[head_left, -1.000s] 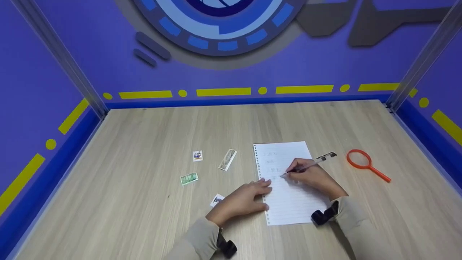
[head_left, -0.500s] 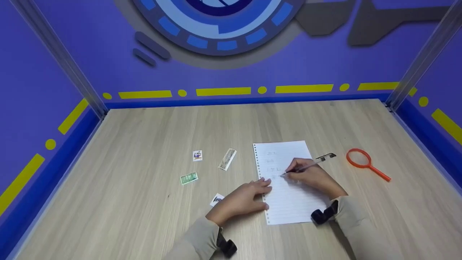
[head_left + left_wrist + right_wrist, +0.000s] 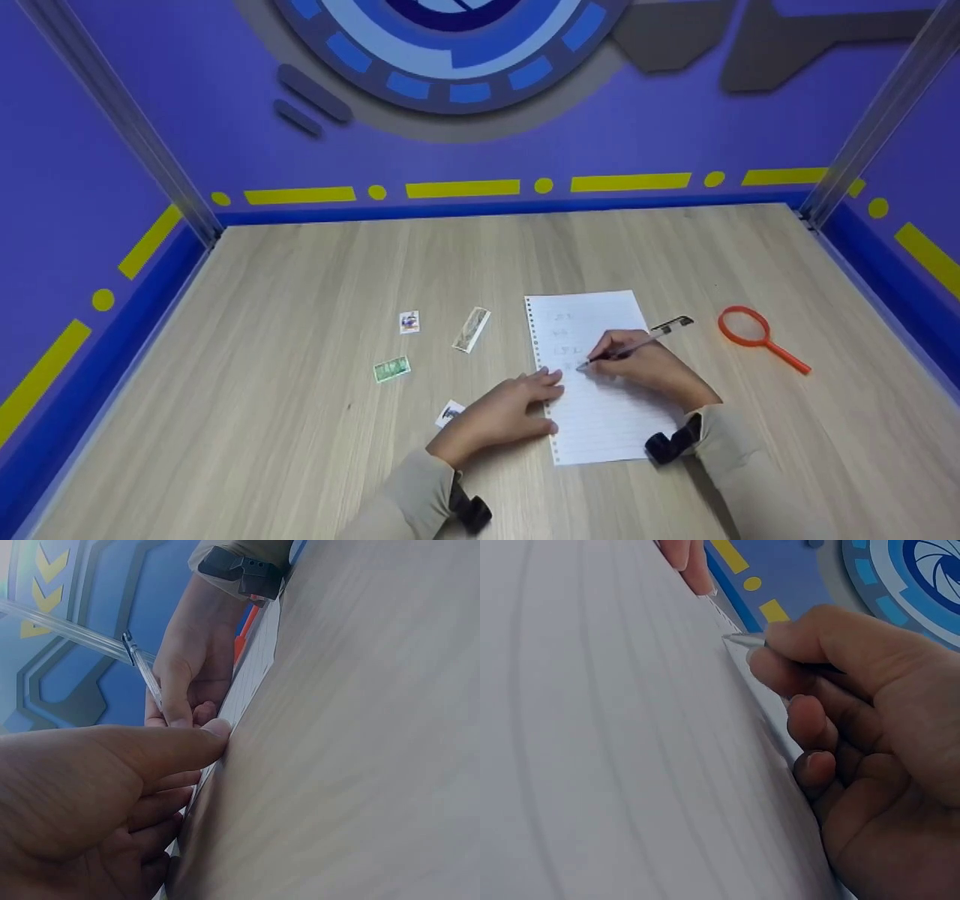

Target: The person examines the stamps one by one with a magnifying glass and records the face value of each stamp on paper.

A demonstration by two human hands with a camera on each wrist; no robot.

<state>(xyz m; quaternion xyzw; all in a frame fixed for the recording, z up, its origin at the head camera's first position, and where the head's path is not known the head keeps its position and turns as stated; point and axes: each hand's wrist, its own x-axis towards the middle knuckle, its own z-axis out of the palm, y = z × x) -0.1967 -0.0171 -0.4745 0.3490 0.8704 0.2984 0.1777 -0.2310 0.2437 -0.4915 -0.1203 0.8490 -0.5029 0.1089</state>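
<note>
A lined sheet of loose-leaf paper lies right of the table's middle, with several short rows of faint handwriting near its top. My right hand pinches a clear-barrelled pen between thumb and fingers, the barrel slanting up to the right. In the right wrist view the pen's tip meets the paper or hovers just over it; I cannot tell which. My left hand rests on the sheet's punched left edge, fingers spread and mostly straight. Under the left wrist, a small stamp-like picture is partly covered.
Left of the sheet lie a small colourful stamp, a green one and a long brownish one. An orange magnifying glass lies to the right. Blue panels wall the table at the back and sides.
The right hand and pen have shifted slightly left along the row of writing. The left hand stays on the paper's edge. The whole head view has drifted a little.
</note>
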